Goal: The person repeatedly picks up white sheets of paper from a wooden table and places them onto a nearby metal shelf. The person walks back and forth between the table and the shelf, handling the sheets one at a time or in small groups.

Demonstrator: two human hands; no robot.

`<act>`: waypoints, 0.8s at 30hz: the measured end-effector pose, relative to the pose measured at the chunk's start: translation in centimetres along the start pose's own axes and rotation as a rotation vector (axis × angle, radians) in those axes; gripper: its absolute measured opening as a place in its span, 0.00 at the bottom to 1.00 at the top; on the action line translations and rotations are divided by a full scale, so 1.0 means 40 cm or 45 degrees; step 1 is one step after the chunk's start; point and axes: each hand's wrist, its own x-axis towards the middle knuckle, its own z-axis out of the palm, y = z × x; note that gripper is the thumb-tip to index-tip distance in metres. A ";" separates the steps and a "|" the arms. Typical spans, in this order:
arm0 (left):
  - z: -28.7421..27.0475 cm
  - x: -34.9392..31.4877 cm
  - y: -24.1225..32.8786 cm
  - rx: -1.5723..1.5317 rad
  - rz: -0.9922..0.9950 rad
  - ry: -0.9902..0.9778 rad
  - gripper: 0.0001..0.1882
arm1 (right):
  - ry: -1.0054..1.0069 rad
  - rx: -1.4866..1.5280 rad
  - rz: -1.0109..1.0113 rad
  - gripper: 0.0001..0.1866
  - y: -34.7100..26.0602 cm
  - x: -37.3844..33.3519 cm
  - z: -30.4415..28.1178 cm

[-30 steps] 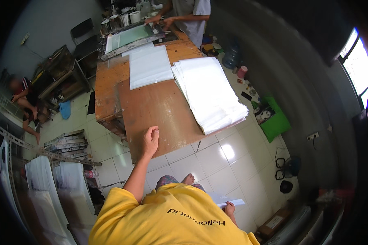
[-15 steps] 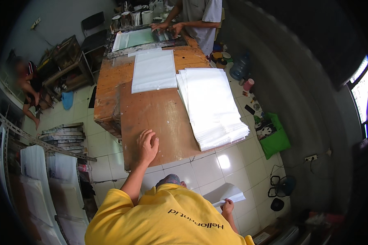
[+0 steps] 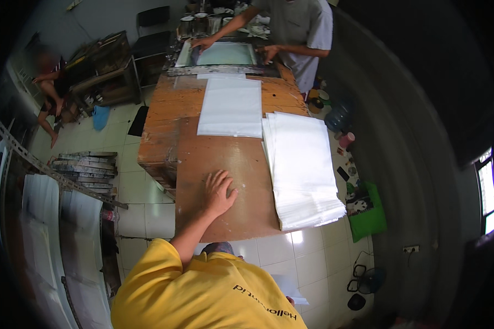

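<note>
My left hand [image 3: 220,193] rests palm down on the bare brown board of the table [image 3: 239,203], fingers stretched out and nothing in them. To its right is a thick stack of flat white sheets or bags [image 3: 304,164], layered at the near end. A single flat white bag [image 3: 230,108] lies farther up the table. Low beside my yellow shirt, only a sliver of my right hand [image 3: 292,300] shows at the edge of a white sheet [image 3: 285,288]; the shirt hides most of both.
Across the table a person in grey has both hands at a framed printing screen [image 3: 228,54]. Another person sits at far left. Racks of white sheets [image 3: 41,236] stand at left, stacked frames [image 3: 85,170] behind them. A green bag [image 3: 368,214] and fan [image 3: 372,279] are at right.
My view has shifted, so the table sits lower and farther right. My right hand and its sheet have slipped mostly behind my shirt. The other person's hand has moved left across the screen.
</note>
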 end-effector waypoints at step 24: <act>-0.020 -0.006 -0.019 -0.127 0.032 -0.077 0.16 | -0.057 -0.011 0.063 0.17 -0.165 -0.164 0.146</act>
